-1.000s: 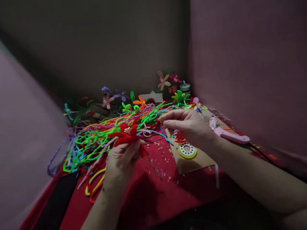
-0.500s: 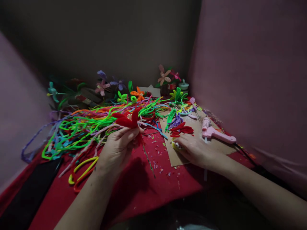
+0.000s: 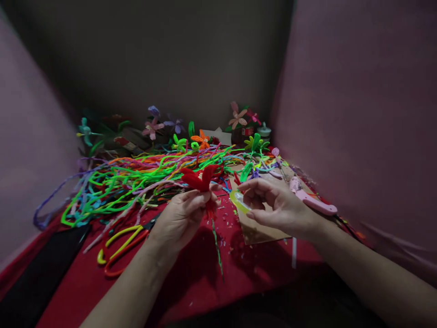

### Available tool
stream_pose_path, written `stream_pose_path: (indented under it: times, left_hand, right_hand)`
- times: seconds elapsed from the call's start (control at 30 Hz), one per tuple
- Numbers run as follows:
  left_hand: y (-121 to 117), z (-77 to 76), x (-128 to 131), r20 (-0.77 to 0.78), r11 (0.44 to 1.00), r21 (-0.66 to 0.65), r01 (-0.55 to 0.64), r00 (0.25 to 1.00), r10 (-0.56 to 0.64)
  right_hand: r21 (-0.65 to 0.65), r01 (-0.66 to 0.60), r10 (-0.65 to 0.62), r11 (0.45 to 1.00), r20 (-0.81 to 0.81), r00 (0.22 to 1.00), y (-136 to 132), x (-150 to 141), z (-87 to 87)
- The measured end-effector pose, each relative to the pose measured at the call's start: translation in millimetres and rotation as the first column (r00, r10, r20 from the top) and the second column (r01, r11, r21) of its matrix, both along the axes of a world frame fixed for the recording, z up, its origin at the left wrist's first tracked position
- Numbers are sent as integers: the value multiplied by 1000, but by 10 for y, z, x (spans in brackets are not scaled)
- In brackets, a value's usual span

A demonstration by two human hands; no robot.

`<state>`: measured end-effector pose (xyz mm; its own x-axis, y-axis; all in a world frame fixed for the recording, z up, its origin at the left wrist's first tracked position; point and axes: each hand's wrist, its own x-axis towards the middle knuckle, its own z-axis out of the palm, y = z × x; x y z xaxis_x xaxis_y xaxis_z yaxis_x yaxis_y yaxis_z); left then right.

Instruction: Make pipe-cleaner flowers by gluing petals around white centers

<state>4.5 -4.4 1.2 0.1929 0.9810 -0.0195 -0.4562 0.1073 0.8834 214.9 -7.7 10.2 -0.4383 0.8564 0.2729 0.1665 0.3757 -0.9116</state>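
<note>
My left hand (image 3: pixel 186 212) pinches a red pipe-cleaner flower (image 3: pixel 201 178) just below its petals. The flower stands upright with pale stamens at its centre, and its thin green twisted stem (image 3: pixel 217 250) hangs down under my fingers. To the right, my right hand (image 3: pixel 276 205) has its fingers curled around a roll of yellow tape (image 3: pixel 235 200), held above the cardboard. My fingers cover part of the roll. Red pipe-cleaner petals (image 3: pixel 236 179) lie behind this hand, mostly hidden by it.
A heap of coloured pipe cleaners (image 3: pixel 136 173) spreads across the back left. Yellow-and-red-handled pliers (image 3: pixel 119 250) lie by my left forearm. On the cardboard (image 3: pixel 262 232) rests a pink glue gun (image 3: pixel 316 202). Finished flowers (image 3: pixel 238 119) stand along the back wall.
My right hand has lifted the roll of yellow tape off the cardboard and turned it up. My left hand has moved slightly right and down with the red flower.
</note>
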Motion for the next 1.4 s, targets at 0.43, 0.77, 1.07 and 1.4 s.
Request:
stream_pose_path:
  times: [0.43, 0.77, 1.07, 1.4]
  left_hand:
    - [35, 11, -21, 74, 996, -23, -84, 994, 86]
    - [43, -26, -26, 3, 997, 63, -50, 999, 50]
    - [1, 34, -15, 4, 990, 122, -78, 997, 78]
    - [-1, 56, -21, 35, 999, 0, -38, 999, 38]
  right_hand:
    - [540, 47, -204, 841, 235, 950, 138, -306, -59]
    - [518, -44, -146, 854, 320, 936, 207, -293, 53]
    - [189, -71, 31, 979, 206, 978, 241, -327, 19]
    - [-425, -221, 125, 878, -242, 962, 277, -384, -105]
